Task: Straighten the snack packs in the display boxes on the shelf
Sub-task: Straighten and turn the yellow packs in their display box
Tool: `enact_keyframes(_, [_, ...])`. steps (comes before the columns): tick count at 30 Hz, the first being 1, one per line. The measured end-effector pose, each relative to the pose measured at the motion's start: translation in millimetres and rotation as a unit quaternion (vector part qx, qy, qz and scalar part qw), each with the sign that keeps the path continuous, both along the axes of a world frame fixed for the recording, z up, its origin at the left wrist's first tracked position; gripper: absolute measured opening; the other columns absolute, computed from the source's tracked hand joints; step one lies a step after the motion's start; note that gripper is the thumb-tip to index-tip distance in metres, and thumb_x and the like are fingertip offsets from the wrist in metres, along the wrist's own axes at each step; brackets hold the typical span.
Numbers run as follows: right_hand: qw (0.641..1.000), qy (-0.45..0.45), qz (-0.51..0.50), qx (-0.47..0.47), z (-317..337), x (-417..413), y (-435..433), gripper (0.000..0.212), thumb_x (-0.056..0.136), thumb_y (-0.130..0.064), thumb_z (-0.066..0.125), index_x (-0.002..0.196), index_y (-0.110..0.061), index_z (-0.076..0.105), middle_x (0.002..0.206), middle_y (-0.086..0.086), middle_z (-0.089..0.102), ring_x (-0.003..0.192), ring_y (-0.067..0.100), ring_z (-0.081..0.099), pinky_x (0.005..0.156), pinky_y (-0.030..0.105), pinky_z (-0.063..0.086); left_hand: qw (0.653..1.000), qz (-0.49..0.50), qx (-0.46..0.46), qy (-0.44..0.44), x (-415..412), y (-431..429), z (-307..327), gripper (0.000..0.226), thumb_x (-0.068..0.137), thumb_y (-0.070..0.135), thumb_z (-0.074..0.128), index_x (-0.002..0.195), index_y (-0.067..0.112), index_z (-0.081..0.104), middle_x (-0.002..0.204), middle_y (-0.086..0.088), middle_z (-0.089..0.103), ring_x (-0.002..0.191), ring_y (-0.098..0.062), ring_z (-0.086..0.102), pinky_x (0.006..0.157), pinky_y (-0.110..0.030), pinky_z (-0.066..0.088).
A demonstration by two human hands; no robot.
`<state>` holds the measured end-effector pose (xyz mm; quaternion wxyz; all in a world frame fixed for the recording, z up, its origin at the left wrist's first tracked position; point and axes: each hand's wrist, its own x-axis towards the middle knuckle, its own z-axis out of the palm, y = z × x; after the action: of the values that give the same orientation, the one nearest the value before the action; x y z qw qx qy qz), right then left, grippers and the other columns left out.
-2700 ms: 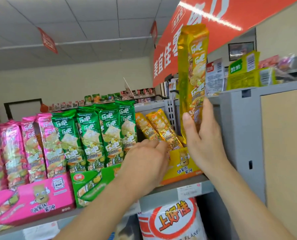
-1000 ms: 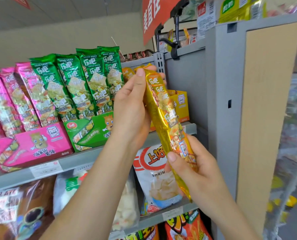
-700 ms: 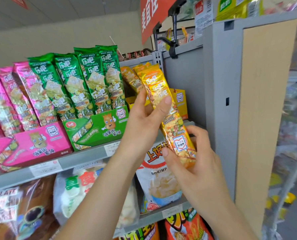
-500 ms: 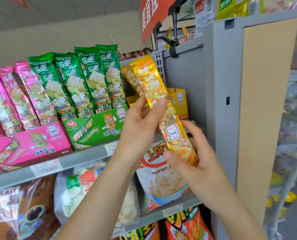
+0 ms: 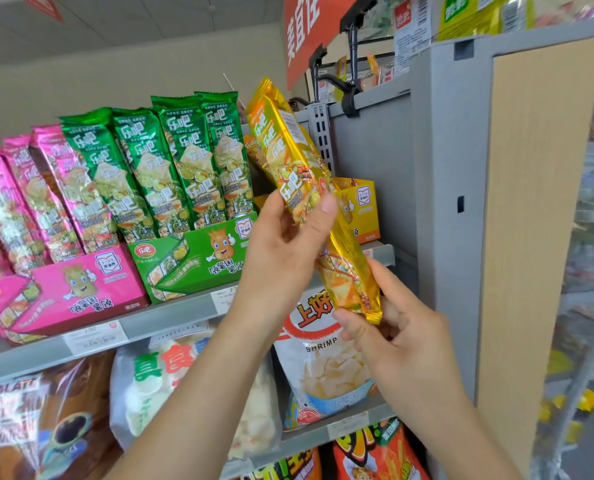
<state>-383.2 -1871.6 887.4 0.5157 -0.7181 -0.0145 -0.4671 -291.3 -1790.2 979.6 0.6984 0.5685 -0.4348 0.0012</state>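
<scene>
Both forearms reach up toward the shelf [image 5: 171, 315]. The left hand [image 5: 281, 247] pinches the yellow pack [image 5: 306, 188] at its middle; the right hand [image 5: 392, 337] grips its lower end. The pack tilts, top leaning left, in front of the yellow box [image 5: 363, 209], right of the green box [image 5: 191, 258].

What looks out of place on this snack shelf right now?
One long yellow foil snack pack is out of its yellow cardboard display box, held tilted between the left hand and right hand.
</scene>
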Motion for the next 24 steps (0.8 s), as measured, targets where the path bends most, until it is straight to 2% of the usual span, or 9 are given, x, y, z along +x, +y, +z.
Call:
enact_keyframes(3, [0.998, 0.012, -0.047, -0.035, 2, 1, -2, 0.059, 0.078, -0.052, 0.068, 0.128, -0.067, 0.039, 0.09, -0.028, 0.071, 0.077, -0.006, 0.068, 0.067, 0.007, 0.049, 1.0, 0.005, 0.023, -0.005, 0, 1, -3, 0.043, 0.077, 0.028, 0.077, 0.114, 0.012, 0.061, 0.101, 0.0, 0.075, 0.092, -0.014, 0.072, 0.075, -0.03, 0.059])
enact_keyframes(5, [0.997, 0.038, -0.048, -0.055, 5, -1, -5, 0.059, 0.079, -0.059, 0.065, 0.132, -0.06, 0.039, 0.086, -0.026, 0.07, 0.07, -0.003, 0.064, 0.059, 0.003, 0.042, 0.999, -0.003, 0.013, 0.029, 3, 3, -3, 0.049, 0.076, 0.022, 0.08, 0.12, 0.013, 0.06, 0.1, -0.005, 0.075, 0.09, -0.022, 0.073, 0.074, -0.035, 0.06])
enact_keyframes(8, [0.995, 0.081, 0.036, -0.043, 12, -5, -14, 0.051, 0.079, -0.076, 0.05, 0.127, -0.061, 0.044, 0.103, -0.024, 0.067, 0.092, 0.002, 0.064, 0.068, 0.015, 0.048, 0.997, -0.032, 0.008, 0.063, 8, 5, -2, 0.059, 0.075, 0.019, 0.08, 0.129, 0.011, 0.055, 0.103, -0.01, 0.075, 0.091, -0.029, 0.072, 0.079, -0.045, 0.06])
enact_keyframes(11, [0.985, 0.053, 0.154, 0.065, 17, -3, -15, 0.037, 0.087, -0.06, 0.055, 0.121, -0.045, 0.061, 0.106, -0.014, 0.072, 0.097, 0.004, 0.067, 0.068, 0.02, 0.054, 0.995, -0.072, 0.008, 0.062, 11, 4, -5, 0.043, 0.08, 0.013, 0.068, 0.121, 0.011, 0.059, 0.105, -0.012, 0.072, 0.095, -0.028, 0.069, 0.084, -0.045, 0.057])
enact_keyframes(13, [0.983, 0.02, 0.156, 0.096, 18, -1, -13, 0.034, 0.084, -0.047, 0.063, 0.116, -0.036, 0.068, 0.101, -0.007, 0.074, 0.089, 0.005, 0.069, 0.067, 0.018, 0.054, 0.992, -0.104, 0.004, 0.071, 11, 2, -6, 0.042, 0.082, 0.011, 0.062, 0.124, 0.008, 0.057, 0.112, -0.017, 0.069, 0.1, -0.031, 0.066, 0.086, -0.046, 0.055])
enact_keyframes(16, [0.988, -0.022, 0.107, 0.107, 15, 2, -11, 0.034, 0.078, -0.037, 0.074, 0.112, -0.035, 0.07, 0.097, -0.004, 0.075, 0.088, 0.01, 0.071, 0.071, 0.02, 0.055, 0.988, -0.126, 0.01, 0.088, 9, 1, -3, 0.043, 0.085, 0.013, 0.06, 0.127, 0.006, 0.056, 0.118, -0.017, 0.068, 0.104, -0.026, 0.066, 0.087, -0.04, 0.056])
enact_keyframes(18, [0.994, -0.031, 0.039, 0.102, 12, 3, -12, 0.042, 0.074, -0.03, 0.082, 0.11, -0.043, 0.066, 0.097, -0.009, 0.075, 0.086, 0.009, 0.071, 0.074, 0.021, 0.057, 0.995, -0.077, 0.032, 0.049, 8, 1, 1, 0.04, 0.084, 0.026, 0.064, 0.121, 0.011, 0.06, 0.114, -0.009, 0.07, 0.105, -0.022, 0.067, 0.091, -0.042, 0.056])
enact_keyframes(20, [0.997, -0.021, -0.06, 0.052, 9, 6, -10, 0.053, 0.069, -0.027, 0.087, 0.107, -0.05, 0.059, 0.092, -0.017, 0.072, 0.082, 0.004, 0.069, 0.071, 0.013, 0.053, 0.999, -0.023, 0.042, 0.011, 6, 0, 6, 0.041, 0.08, 0.036, 0.071, 0.113, 0.013, 0.063, 0.107, -0.005, 0.072, 0.101, -0.022, 0.069, 0.091, -0.047, 0.056])
enact_keyframes(24, [0.989, 0.0, -0.145, -0.015, 4, 10, -9, 0.059, 0.067, -0.036, 0.086, 0.111, -0.046, 0.048, 0.097, -0.018, 0.066, 0.087, 0.001, 0.066, 0.068, 0.01, 0.049, 0.999, -0.02, 0.009, 0.031, 8, -1, 9, 0.048, 0.076, 0.024, 0.076, 0.118, 0.008, 0.06, 0.098, -0.005, 0.076, 0.085, -0.02, 0.074, 0.07, -0.036, 0.06])
